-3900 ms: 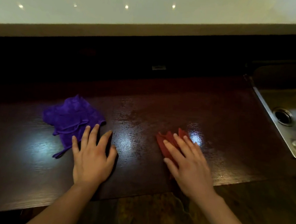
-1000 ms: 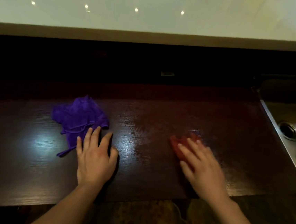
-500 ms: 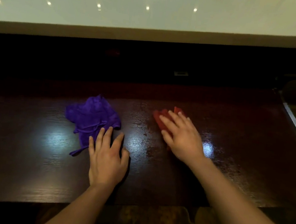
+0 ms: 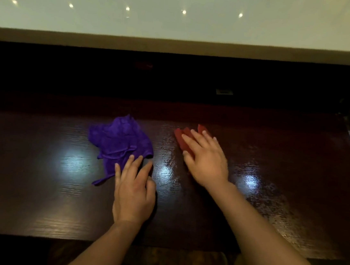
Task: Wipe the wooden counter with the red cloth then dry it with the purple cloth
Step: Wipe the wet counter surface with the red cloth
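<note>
I see my right hand (image 4: 206, 160) pressing flat on the red cloth (image 4: 183, 136) at mid-counter, fingers spread, not clenched. My left hand (image 4: 134, 192) lies released, palm down on the wooden counter (image 4: 36, 183), fingertips touching the crumpled purple cloth (image 4: 119, 142). Wet streaks glisten beside the red cloth.

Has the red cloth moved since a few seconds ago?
Yes. The red cloth, under the right hand, has slid left, toward the stationary purple cloth.
</note>
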### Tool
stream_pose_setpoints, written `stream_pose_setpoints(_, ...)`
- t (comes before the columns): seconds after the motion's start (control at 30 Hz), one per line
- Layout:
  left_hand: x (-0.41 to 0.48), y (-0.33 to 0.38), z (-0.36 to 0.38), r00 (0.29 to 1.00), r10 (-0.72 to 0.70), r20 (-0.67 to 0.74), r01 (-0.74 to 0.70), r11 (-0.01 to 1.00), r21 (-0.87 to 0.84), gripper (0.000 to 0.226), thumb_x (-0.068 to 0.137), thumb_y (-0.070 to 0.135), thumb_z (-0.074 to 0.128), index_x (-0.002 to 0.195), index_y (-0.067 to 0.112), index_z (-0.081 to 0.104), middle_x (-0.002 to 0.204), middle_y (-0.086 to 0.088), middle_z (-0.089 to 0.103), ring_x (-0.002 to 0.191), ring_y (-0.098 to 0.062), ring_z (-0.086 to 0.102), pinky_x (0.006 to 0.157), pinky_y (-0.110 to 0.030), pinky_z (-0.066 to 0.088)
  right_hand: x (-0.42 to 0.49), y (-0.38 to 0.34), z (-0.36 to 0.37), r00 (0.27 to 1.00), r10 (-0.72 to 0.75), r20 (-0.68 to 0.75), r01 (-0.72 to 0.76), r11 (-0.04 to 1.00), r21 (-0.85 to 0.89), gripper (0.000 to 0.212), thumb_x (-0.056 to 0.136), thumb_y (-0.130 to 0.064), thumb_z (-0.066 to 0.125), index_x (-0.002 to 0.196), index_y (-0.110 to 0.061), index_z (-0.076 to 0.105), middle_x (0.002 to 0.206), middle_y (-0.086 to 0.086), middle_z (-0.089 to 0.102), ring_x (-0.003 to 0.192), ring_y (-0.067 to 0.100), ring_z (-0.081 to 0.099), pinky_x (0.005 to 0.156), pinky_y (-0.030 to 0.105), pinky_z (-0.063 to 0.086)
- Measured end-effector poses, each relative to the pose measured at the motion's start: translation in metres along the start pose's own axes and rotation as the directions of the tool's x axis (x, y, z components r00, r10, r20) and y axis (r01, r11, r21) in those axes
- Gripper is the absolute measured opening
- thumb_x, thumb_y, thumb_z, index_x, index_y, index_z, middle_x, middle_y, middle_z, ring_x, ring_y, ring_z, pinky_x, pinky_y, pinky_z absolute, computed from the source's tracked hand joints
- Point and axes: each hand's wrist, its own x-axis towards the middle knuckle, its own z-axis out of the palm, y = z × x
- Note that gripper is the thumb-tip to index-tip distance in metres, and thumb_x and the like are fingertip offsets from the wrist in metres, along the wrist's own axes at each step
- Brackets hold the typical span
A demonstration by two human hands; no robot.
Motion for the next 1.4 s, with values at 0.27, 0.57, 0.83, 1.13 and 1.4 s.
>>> stream_pose_setpoints(0.27,0.000,0.000,-0.001,1.000,0.007,0.004,-0.006,1.000,-0.019,0.053,0.088,0.029,0.033,0.120,0.005,0.068,0.137,-0.018,0.057,0.139,-0.034,0.040,0.119,-0.061,0.014,-0.101,0.002,0.002,0.927,-0.368,0.074,0.367,0.930,0.035,0.049,0.093,-0.044,0.049,0.141,-0.040,0.044,0.155,-0.008,0.039,0.147,0.020,0.029,0.121,0.042,0.018)
stream_pose_setpoints(0.57,0.000,0.001,0.000,1.000,0.022,-0.001,-0.022,0.999,0.024,0.051,0.088,0.030,0.032,0.110,0.003,0.070,0.137,-0.021,0.056,0.140,-0.036,0.039,0.119,-0.060,0.013,-0.073,0.035,-0.015,0.916,0.357,-0.180,-0.358,0.933,0.031,0.048,0.094,-0.038,0.052,0.142,-0.029,0.048,0.153,0.004,0.042,0.143,0.032,0.034,0.117,0.051,0.026)
stream_pose_setpoints(0.83,0.000,-0.002,0.004,0.996,0.058,0.065,-0.071,0.976,0.208,0.045,0.088,0.032,0.037,0.121,0.013,0.062,0.141,-0.017,0.050,0.141,-0.033,0.034,0.119,-0.060,0.012,-0.140,0.056,-0.017,0.993,0.069,-0.095,-0.074,0.996,-0.058,0.050,0.092,-0.041,0.050,0.141,-0.033,0.047,0.152,0.001,0.044,0.142,0.028,0.037,0.116,0.048,0.030)
stream_pose_setpoints(1.13,0.001,-0.008,0.012,0.996,0.075,0.054,-0.087,0.958,0.272,0.041,0.087,0.033,0.039,0.120,0.018,0.058,0.141,-0.016,0.050,0.140,-0.034,0.034,0.117,-0.062,0.015,-0.088,0.066,-0.030,0.902,0.393,-0.181,-0.400,0.916,-0.006,0.050,0.096,-0.036,0.050,0.145,-0.026,0.044,0.156,0.008,0.038,0.144,0.034,0.030,0.117,0.051,0.024)
stream_pose_setpoints(1.4,0.002,-0.011,0.014,0.996,0.081,0.046,-0.090,0.957,0.275,0.041,0.087,0.034,0.038,0.119,0.018,0.058,0.141,-0.016,0.050,0.140,-0.034,0.035,0.117,-0.062,0.016,-0.127,0.057,-0.023,0.983,0.165,-0.080,-0.169,0.984,-0.050,0.049,0.096,-0.041,0.048,0.144,-0.035,0.043,0.156,-0.002,0.039,0.146,0.026,0.030,0.118,0.048,0.026)
